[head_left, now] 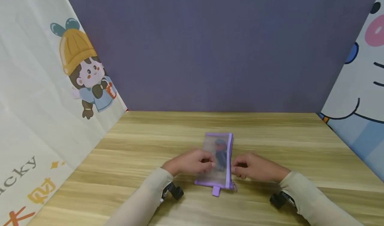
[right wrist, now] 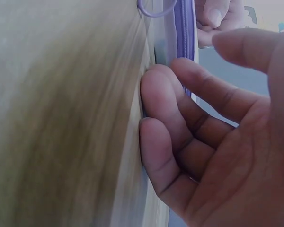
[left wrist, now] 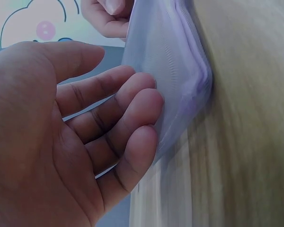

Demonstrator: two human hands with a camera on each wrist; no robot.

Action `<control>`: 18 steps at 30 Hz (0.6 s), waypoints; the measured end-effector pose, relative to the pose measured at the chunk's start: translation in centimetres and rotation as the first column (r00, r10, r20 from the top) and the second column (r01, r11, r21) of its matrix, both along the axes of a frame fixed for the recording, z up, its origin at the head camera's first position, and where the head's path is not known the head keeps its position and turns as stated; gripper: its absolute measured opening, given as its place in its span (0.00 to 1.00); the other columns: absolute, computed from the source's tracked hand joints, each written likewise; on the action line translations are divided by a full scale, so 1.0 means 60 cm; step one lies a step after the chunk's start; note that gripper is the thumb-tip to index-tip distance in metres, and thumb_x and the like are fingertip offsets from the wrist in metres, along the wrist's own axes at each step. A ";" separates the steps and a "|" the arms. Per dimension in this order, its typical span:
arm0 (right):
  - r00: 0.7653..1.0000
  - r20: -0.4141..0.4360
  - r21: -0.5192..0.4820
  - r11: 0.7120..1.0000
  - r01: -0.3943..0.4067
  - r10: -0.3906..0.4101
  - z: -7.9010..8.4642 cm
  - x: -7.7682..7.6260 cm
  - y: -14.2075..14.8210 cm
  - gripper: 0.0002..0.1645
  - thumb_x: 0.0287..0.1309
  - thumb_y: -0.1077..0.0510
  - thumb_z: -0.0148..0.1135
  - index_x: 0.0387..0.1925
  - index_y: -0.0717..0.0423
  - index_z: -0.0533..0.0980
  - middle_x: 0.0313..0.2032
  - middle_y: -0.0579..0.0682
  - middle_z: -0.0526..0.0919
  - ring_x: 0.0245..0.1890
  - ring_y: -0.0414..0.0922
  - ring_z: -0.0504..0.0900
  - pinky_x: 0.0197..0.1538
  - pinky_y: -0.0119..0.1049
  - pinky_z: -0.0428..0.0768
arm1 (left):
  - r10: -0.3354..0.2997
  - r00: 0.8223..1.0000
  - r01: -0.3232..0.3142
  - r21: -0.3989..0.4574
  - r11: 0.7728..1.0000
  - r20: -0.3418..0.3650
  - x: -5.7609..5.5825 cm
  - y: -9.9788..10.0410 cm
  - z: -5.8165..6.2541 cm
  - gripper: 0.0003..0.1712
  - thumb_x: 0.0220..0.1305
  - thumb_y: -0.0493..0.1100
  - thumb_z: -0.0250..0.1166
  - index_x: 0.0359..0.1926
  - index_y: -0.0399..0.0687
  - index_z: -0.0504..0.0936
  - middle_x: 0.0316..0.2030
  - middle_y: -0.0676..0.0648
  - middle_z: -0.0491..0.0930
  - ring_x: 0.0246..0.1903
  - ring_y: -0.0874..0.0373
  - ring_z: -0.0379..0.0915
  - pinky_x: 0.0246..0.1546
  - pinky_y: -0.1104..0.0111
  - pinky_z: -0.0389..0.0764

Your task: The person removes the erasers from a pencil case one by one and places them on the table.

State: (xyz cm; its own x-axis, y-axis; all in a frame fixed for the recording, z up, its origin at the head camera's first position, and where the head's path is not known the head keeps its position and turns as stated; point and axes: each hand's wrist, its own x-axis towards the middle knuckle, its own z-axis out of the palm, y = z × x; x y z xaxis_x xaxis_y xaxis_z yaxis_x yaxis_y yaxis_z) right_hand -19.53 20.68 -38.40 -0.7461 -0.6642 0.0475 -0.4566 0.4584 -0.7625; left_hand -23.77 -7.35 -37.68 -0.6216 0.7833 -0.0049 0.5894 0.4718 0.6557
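A see-through mesh zipper pouch (head_left: 211, 143) with purple trim lies flat on the wooden table. Through the mesh shows a dark blue and reddish item (head_left: 221, 157), blurred. My left hand (head_left: 192, 161) is over the pouch's left part, its loosely bent fingertips (left wrist: 144, 106) right at the mesh and its thumb apart from them. Beside the purple zipper (head_left: 228, 162) on the pouch's right edge is my right hand (head_left: 255, 166), fingers (right wrist: 156, 142) loosely curled close to the tabletop. Neither hand grips anything.
A small purple tab (head_left: 216, 191) and a zipper pull ring (head_left: 235, 186) stick out at the pouch's near end. The wooden table (head_left: 144, 132) meets a dark back panel (head_left: 210, 49). Cartoon-printed sheets flank it at left (head_left: 33, 69) and right (head_left: 357, 96).
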 end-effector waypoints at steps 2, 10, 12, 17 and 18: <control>1.000 -0.001 -0.006 1.000 -0.021 0.021 -0.001 0.002 0.000 0.09 0.72 0.52 0.58 0.40 0.50 0.82 0.28 0.45 0.81 0.26 0.38 0.79 0.26 0.32 0.79 | -0.004 1.000 0.004 -0.007 1.000 -0.012 0.003 0.003 0.001 0.08 0.73 0.46 0.61 0.41 0.51 0.85 0.25 0.57 0.79 0.23 0.67 0.74 0.23 0.73 0.79; 0.998 -0.004 0.016 0.998 -0.068 0.068 -0.003 0.006 -0.005 0.10 0.71 0.48 0.59 0.36 0.46 0.83 0.25 0.40 0.80 0.20 0.32 0.71 0.23 0.28 0.74 | -0.040 0.999 0.040 -0.001 0.999 -0.021 0.011 0.011 -0.005 0.07 0.72 0.46 0.62 0.39 0.52 0.84 0.24 0.59 0.78 0.23 0.68 0.73 0.23 0.74 0.78; 0.997 -0.009 0.025 0.997 -0.079 0.079 -0.002 0.006 -0.007 0.10 0.70 0.48 0.60 0.35 0.45 0.83 0.24 0.39 0.79 0.19 0.31 0.70 0.23 0.27 0.73 | -0.049 0.999 0.049 0.004 0.999 -0.018 0.013 0.013 -0.008 0.06 0.71 0.45 0.62 0.39 0.53 0.84 0.24 0.59 0.78 0.22 0.68 0.73 0.23 0.74 0.77; 0.993 -0.016 0.021 0.993 -0.115 0.116 -0.003 0.008 -0.008 0.07 0.68 0.49 0.63 0.36 0.42 0.84 0.29 0.37 0.82 0.26 0.32 0.75 0.29 0.29 0.78 | -0.081 0.996 0.080 -0.011 0.997 -0.040 0.017 0.019 -0.010 0.03 0.70 0.44 0.64 0.39 0.55 0.84 0.26 0.61 0.78 0.23 0.70 0.73 0.24 0.75 0.78; 0.992 -0.017 0.016 0.992 -0.123 0.123 -0.004 0.008 -0.008 0.05 0.67 0.50 0.64 0.36 0.42 0.84 0.31 0.38 0.83 0.27 0.33 0.77 0.30 0.30 0.80 | -0.087 0.995 0.086 -0.017 0.996 -0.048 0.018 0.020 -0.009 0.03 0.70 0.45 0.64 0.39 0.55 0.84 0.27 0.62 0.78 0.24 0.70 0.73 0.25 0.76 0.78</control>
